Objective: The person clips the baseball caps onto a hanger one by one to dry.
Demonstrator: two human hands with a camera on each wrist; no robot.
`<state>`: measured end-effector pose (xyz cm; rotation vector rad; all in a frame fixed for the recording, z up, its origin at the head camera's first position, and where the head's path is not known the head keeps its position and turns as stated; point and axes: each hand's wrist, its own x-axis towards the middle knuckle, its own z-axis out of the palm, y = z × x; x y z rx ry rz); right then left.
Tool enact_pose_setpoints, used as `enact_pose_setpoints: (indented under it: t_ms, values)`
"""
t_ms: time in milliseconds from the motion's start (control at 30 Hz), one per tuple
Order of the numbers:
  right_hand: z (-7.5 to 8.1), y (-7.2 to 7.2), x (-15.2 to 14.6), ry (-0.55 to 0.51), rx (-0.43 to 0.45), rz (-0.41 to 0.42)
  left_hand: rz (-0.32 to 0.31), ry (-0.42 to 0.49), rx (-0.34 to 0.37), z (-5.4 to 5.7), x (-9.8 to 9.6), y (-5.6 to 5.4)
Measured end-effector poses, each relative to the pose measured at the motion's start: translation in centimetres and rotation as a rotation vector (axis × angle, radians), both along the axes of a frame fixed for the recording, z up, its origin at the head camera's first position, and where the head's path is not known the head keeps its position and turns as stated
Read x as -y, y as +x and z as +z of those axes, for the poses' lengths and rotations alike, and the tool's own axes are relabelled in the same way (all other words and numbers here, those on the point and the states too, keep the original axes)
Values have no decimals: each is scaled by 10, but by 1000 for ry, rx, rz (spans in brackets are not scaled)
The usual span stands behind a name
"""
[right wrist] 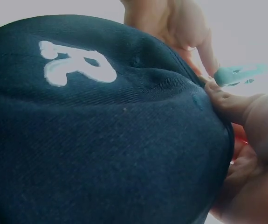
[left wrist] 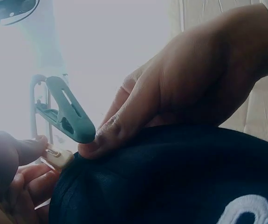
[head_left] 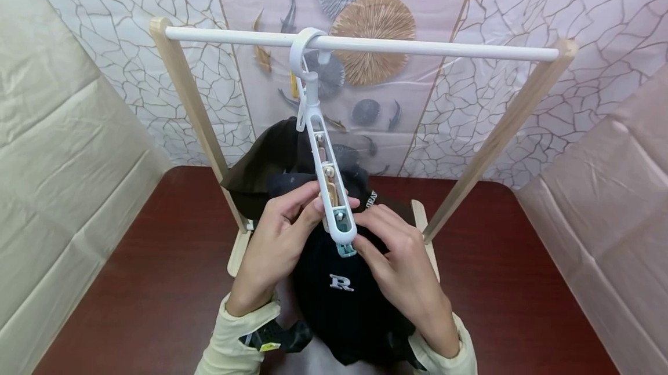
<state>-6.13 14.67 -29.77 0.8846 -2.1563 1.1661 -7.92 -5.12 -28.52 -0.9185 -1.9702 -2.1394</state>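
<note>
A black cap with a white embroidered R hangs below a white clip hanger. My left hand pinches a beige clip at the cap's upper edge. On the other side, my right hand holds the same edge between thumb and fingers; its thumb presses on the fabric in the left wrist view. A teal clip dangles from the hanger's near end, just above that thumb, with no fabric in it. In the right wrist view the cap hides part of both hands.
The hanger hooks over a white rod between wooden posts. Behind my hands hang a dark brown cap and another dark cap with lettering. The stand rests on a reddish-brown table, with patterned panels behind.
</note>
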Motion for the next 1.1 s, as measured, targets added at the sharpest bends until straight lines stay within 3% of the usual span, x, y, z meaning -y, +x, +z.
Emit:
enact_pose_setpoints:
  t_ms: [500, 667, 867, 1100]
  values:
    - [-6, -8, 9, -247, 42, 0, 6, -15, -49, 0, 0, -5]
    - [-8, -11, 4, -251, 66, 13, 11, -64, -92, -2, -2, -8]
    - [-8, -12, 1, -221, 169, 36, 55, -173, -180, -6, -2, -10]
    - [-8, -14, 5, -346, 207, 8, 59, -157, -165, -4, -1, -10]
